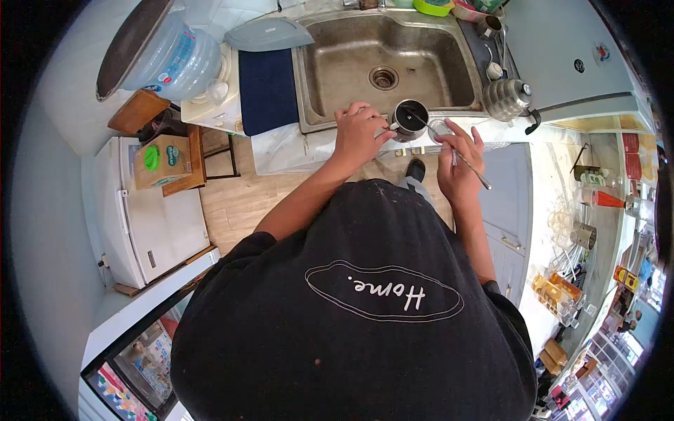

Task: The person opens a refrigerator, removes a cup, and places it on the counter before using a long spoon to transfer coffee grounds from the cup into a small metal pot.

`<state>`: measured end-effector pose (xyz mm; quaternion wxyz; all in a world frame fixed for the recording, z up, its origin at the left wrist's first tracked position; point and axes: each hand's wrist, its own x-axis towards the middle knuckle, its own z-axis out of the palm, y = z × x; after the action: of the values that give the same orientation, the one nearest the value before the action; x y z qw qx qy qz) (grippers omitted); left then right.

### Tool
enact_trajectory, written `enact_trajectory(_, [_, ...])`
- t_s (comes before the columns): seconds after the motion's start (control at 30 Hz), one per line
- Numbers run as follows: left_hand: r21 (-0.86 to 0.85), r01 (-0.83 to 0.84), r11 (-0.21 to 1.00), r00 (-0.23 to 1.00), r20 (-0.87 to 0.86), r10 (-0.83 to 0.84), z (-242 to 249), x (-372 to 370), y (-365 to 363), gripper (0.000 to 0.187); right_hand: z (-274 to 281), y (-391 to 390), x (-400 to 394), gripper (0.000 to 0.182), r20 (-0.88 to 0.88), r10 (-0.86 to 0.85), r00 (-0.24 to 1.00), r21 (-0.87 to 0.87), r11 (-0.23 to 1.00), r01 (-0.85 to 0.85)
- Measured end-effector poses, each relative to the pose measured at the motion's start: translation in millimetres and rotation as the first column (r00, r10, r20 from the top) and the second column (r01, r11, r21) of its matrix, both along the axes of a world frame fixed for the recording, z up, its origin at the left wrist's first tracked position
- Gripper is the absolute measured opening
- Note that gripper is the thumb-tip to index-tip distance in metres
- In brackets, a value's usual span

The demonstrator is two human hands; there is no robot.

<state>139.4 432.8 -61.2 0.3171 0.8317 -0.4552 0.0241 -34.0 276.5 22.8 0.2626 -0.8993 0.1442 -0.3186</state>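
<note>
At the front edge of the sink stands a mug (397, 128) with dark contents. My left hand (360, 133) is closed at the mug's side, its fingers pinching the handle. My right hand (460, 163) grips a long thin metal spoon (480, 178) with a few fingers raised. The spoon's far end reaches into the mug, where the dark contents hide its tip. Beside the mug, near my right hand, is a clear glass item (441, 127), partly covered by my fingers.
Beyond the mug lies the steel sink (344, 63). A dark blue mat (268, 91) and a grey lid-like piece (269, 34) are at its left. On the right stand a ribbed metal kettle (507, 98) and a small white cup (494, 71). A large water bottle (184, 63) is farther left.
</note>
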Motion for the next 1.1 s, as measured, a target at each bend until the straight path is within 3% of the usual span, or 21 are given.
enact_trajectory(0.63, [-0.024,-0.002,1.000,1.000,0.008,0.002,2,-1,0,0.023,6,-11,-8,0.009,-0.045,-0.091,0.995,-0.004,0.996,0.091])
enact_trajectory(0.87, [-0.028,0.004,1.000,0.999,0.034,-0.003,-2,1,0,0.024,5,2,0,0.009,-0.022,-0.005,1.000,-0.009,1.000,0.004])
enact_trajectory(1.1, [-0.026,0.000,1.000,0.999,0.040,0.001,-2,0,-1,0.025,7,-13,-8,0.013,-0.045,-0.048,0.998,-0.017,0.999,0.048])
